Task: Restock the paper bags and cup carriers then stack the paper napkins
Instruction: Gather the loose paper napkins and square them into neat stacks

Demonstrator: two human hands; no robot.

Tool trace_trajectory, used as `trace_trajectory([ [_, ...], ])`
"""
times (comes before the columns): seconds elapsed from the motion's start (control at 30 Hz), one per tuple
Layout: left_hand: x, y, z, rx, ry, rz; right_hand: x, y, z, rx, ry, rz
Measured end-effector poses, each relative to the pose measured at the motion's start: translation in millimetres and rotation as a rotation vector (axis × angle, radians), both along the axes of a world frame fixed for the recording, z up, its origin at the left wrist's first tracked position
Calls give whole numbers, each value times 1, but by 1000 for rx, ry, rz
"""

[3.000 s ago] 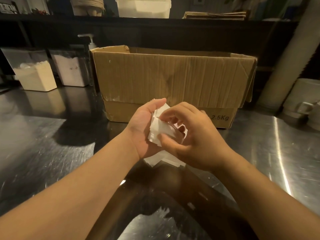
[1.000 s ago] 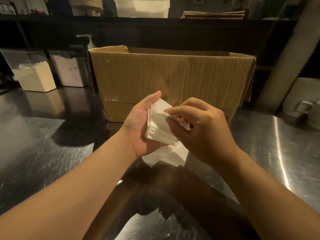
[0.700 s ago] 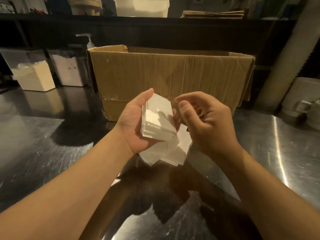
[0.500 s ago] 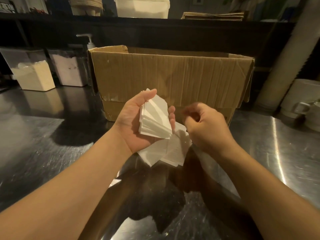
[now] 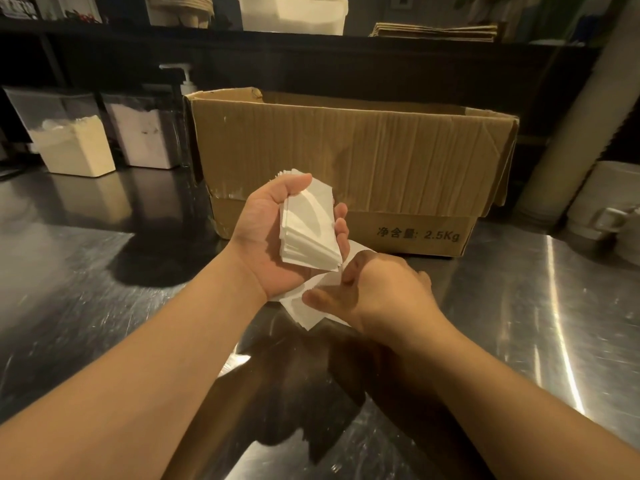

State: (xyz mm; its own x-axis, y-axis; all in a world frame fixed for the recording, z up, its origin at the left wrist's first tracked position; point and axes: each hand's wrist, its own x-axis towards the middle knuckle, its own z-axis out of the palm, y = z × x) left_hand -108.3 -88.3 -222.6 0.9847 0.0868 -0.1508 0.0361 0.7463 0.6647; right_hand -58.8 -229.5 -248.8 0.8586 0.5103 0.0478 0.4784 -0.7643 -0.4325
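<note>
Loose napkins (image 5: 304, 311) on steel counter (image 5: 519, 306) being pinched by right hand (image 5: 374, 296), thumb and fingers curled, napkin stack (image 5: 310, 230) being gripped just beyond in cupped left hand (image 5: 273, 237), cardboard box (image 5: 349, 161) being left open behind, far.

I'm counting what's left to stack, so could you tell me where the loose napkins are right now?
In the head view, the loose napkins lie on the steel counter just in front of the cardboard box, under the right hand.
</note>
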Motion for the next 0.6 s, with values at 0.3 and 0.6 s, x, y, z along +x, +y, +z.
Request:
trace_trajectory([
  [0.3, 1, 0, -1, 24, 22, 12, 17, 4, -11, 308, 236, -15],
  [0.6, 2, 5, -3, -2, 28, 27, 34, -20, 12, 671, 282, -12],
])
